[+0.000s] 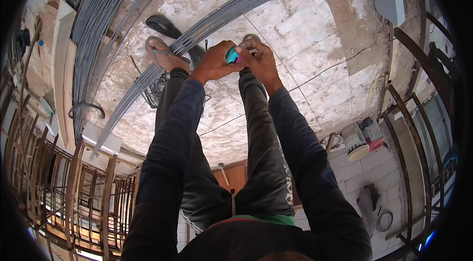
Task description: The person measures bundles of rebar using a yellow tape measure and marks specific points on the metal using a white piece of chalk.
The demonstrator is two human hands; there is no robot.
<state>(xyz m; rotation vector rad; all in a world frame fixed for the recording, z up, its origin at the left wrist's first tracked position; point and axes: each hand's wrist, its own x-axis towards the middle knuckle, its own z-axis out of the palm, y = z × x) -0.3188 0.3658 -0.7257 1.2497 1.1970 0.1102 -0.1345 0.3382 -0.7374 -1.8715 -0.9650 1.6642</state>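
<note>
My left hand (213, 64) is closed round a small teal object (231, 55) with a dark and purple part at its end. Its kind is too hidden by the fingers to tell. My right hand (262, 61) meets it from the other side, thumb and fingers pinched at the purple end. Both hands are held up over the floor, between my sandalled feet. Below them, a bundle of thin steel rods (217, 23) crosses the floor, with a coil of black tie wire (163, 25) lying beside it.
A thick stack of steel rods (101, 9) lies at the far left beside a wooden plank (63, 64). Rusty bars (69, 187) stand at the lower left, and curved bars (409, 142) rise at the right. A white bucket (354, 142) stands on grey blocks (362, 174).
</note>
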